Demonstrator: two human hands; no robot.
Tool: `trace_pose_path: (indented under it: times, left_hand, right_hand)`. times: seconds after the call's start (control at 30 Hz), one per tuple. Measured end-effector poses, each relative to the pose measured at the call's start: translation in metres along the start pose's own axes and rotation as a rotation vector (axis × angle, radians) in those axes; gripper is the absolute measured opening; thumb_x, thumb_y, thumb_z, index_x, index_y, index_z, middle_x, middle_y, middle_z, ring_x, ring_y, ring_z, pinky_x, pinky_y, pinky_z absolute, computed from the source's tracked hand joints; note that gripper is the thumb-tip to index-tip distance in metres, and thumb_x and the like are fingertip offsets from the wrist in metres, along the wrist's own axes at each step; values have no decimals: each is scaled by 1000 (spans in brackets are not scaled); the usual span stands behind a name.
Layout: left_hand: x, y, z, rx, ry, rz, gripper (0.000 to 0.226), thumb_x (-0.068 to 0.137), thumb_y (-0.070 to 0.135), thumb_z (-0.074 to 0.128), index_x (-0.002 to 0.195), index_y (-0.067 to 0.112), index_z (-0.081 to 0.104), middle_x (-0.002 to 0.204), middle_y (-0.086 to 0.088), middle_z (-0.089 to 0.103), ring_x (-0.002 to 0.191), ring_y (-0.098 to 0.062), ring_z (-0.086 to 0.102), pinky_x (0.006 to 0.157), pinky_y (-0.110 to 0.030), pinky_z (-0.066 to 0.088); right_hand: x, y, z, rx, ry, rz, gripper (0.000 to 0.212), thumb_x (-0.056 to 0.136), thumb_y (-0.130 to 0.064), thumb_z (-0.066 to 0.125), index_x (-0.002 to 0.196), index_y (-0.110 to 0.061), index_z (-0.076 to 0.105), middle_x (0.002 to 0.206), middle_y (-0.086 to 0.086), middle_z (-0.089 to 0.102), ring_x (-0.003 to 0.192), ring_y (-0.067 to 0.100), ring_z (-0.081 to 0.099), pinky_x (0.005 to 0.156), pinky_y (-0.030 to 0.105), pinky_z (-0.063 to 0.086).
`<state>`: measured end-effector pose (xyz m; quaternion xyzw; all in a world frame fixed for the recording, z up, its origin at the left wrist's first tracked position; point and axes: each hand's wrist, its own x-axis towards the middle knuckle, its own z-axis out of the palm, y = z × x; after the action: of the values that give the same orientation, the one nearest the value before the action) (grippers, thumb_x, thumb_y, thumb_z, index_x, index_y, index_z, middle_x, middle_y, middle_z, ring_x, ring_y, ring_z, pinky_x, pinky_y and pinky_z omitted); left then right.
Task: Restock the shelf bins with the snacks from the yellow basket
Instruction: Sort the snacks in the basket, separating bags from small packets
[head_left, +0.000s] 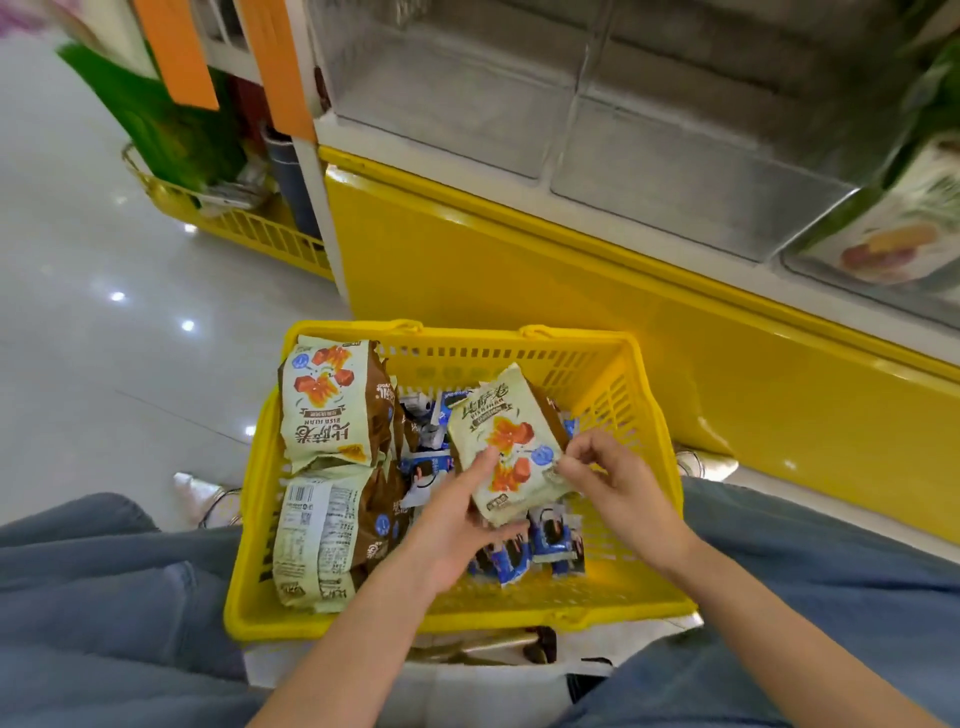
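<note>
Yellow basket (441, 618) sits between the person's knees, near the clear shelf bins (467, 104). One cream snack bag (506, 441) is held over the basket's right half: left hand (457, 525) grips its near edge, right hand (618, 483) pinches its right edge. More bags (332, 405) lie at left, blue packets (550, 545) beneath.

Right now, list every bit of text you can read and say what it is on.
"比萨卷": the held bag, pinched by the left hand and right hand.
"BISA JUAN", upside down: the top-left bag in the basket.
Back label on the lower-left bag: too small to read.
Blue packets and shelf box: too blurred to read.
</note>
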<state>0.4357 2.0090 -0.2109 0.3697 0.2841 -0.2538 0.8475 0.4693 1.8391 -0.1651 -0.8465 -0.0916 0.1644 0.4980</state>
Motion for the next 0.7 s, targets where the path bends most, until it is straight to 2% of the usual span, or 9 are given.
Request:
trace_pose_path:
  times: [0.07,0.13,0.2,0.27,0.33,0.47,0.5,0.57,0.7]
  left_hand:
    - [-16,11,-6,56,109,119,79,66,39,73,135,17,42,119,-6,65,107,-23,63,93,-44,49]
    - [-32,21,-14,243,213,224,95,58,51,74,138,23,33,133,0,54,117,-17,55,102,-43,41]
    - [-50,30,-22,461,237,341,87,60,60,68,135,33,33,132,16,48,119,-3,49,103,-30,39]
    - [-66,39,-32,587,161,431,57,64,62,64,115,49,43,112,33,55,101,15,54,85,-10,45]
    - [-76,46,-47,606,152,524,38,71,61,61,105,53,46,103,30,61,94,12,60,74,-13,51]
    - [-81,54,-100,605,655,790,24,94,37,47,116,29,50,113,6,57,94,-6,59,73,-23,50]
    - [-80,54,-113,637,778,778,27,96,34,43,119,23,50,117,2,55,97,-9,56,78,-26,49]
    - [-71,54,-126,717,869,635,32,98,32,37,121,14,51,117,-4,55,98,-14,54,83,-27,45]
    - [-60,45,-135,661,761,451,25,100,36,26,106,18,43,81,12,52,73,-4,54,51,-14,35]
  right_hand:
    - [-4,-3,12,72,-78,46,14,89,-32,56,81,-22,51,80,-7,53,75,-2,50,69,11,40]
    - [-3,-5,23,156,-91,134,41,73,-58,56,96,-25,49,98,-6,56,93,4,54,87,22,45]
    - [1,-11,37,273,-149,247,67,65,-67,58,116,-28,42,116,-9,57,106,8,59,94,35,50]
    - [7,-23,55,383,-205,270,72,67,-61,63,127,-28,40,119,-7,62,101,12,66,85,35,56]
    - [13,-37,72,404,-213,262,66,70,-56,64,127,-29,42,116,-6,65,95,11,69,77,30,58]
    - [18,-55,113,309,-274,244,59,73,-56,60,122,-27,44,106,-12,65,86,3,69,65,17,54]
    - [18,-57,125,274,-295,253,58,77,-55,59,124,-25,43,106,-13,64,88,4,68,65,17,55]
    - [20,-56,139,184,-337,289,59,85,-51,56,130,-17,39,114,-6,62,97,11,64,67,22,56]
    - [19,-46,161,-261,-433,246,62,88,-57,49,131,-13,41,117,6,63,97,23,64,82,41,55]
